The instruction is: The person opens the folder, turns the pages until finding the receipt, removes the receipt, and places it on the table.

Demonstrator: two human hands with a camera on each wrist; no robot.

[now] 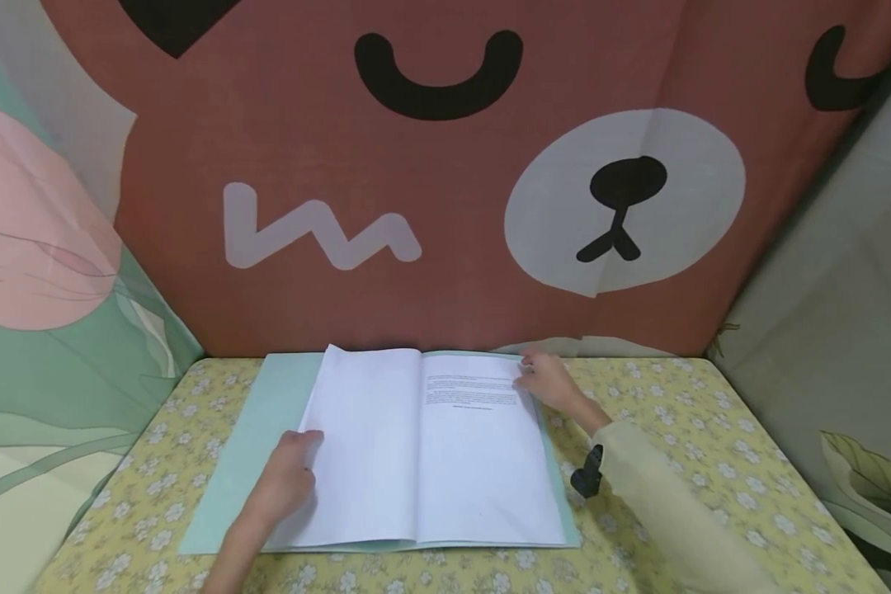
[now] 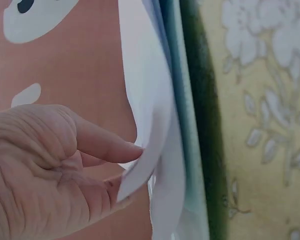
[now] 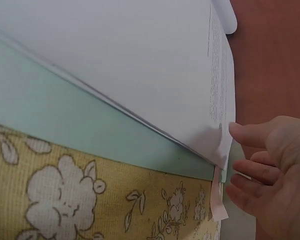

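A light green folder (image 1: 239, 470) lies spread open with white paper sheets inside. My left hand (image 1: 285, 474) holds the outer edge of the left-hand page (image 1: 364, 445), which is blank. In the left wrist view that page's edge (image 2: 155, 150) curls between thumb and fingers. At the top right corner of the right-hand page (image 1: 483, 470), which carries several lines of print near its top, is my right hand (image 1: 553, 381). Its thumb tip meets the paper's edge in the right wrist view, with the other fingers (image 3: 257, 172) loosely bent beside the corner.
A yellow flowered cloth (image 1: 683, 462) covers the table under the folder. Right behind the table rises a red-brown backdrop (image 1: 327, 305) with a cartoon face. Patterned fabric hangs at both sides. A small pale pink strip (image 3: 218, 202) shows beside the page corner.
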